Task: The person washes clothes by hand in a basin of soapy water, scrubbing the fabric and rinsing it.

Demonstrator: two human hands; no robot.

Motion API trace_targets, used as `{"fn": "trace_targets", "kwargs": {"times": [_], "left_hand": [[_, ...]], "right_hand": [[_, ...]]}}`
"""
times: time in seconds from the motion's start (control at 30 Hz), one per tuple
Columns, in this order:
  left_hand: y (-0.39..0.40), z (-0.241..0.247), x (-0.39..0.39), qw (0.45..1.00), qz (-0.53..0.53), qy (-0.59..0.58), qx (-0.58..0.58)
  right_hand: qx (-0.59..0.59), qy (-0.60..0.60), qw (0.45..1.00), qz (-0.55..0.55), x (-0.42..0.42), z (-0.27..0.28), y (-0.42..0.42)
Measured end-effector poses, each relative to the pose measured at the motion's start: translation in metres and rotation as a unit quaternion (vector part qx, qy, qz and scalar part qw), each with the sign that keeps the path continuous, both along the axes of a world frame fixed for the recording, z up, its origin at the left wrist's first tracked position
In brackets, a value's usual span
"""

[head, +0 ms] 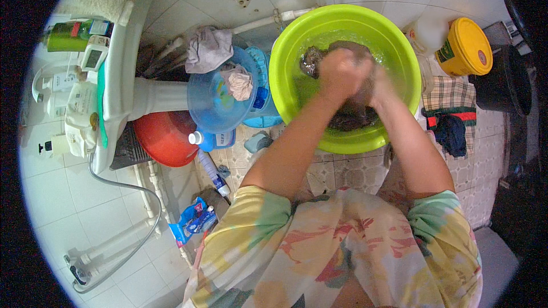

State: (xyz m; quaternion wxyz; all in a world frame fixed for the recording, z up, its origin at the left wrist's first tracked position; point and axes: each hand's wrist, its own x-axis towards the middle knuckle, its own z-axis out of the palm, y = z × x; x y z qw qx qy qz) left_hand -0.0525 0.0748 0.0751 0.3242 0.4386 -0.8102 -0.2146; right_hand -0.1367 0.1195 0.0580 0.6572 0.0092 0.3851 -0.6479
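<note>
A large lime-green plastic basin (284, 107) holds water and a dark, wet cloth (351, 119). Both hands are over the middle of the basin, close together and blurred. My left hand (346, 70) is closed on a bunched part of the cloth. My right hand (376, 85) lies against the same cloth at its right side; its fingers are mostly hidden behind the left hand and the cloth. Part of the cloth rises between the hands, and the rest lies in the water on both sides.
Left of the basin stand a clear blue basin (205, 102) with a pale cloth, a red basin (165, 141), a blue bottle (218, 140) and a white pedestal sink (122, 68). On the right are a yellow lidded bucket (464, 49) and checked cloth (447, 94).
</note>
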Motion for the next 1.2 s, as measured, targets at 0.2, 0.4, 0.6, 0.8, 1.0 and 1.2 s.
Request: {"fn": "trace_targets", "kwargs": {"times": [0.2,0.4,0.6,0.8,1.0,1.2], "left_hand": [[-0.041,-0.011,0.032,0.967,0.246,-0.063,-0.013],[-0.023,0.015,0.066,0.941,0.093,-0.296,-0.138],[-0.041,-0.005,0.055,0.968,0.101,-0.222,-0.066],[-0.016,-0.035,0.033,0.942,0.007,-0.323,0.095],[-0.029,-0.071,0.035,0.879,-0.065,-0.428,0.202],[-0.033,-0.085,0.031,0.892,-0.057,-0.42,0.159]], "right_hand": [[-0.098,0.393,0.903,-0.142,-0.004,0.034,-0.012],[0.063,0.72,0.66,0.204,-0.06,0.025,-0.013],[0.111,0.802,0.555,0.19,-0.046,0.018,-0.005],[0.084,0.787,0.55,0.267,-0.048,-0.014,-0.011],[0.19,0.722,0.476,0.464,-0.04,0.003,-0.011],[0.137,0.681,0.503,0.513,-0.046,-0.002,-0.014]]}}
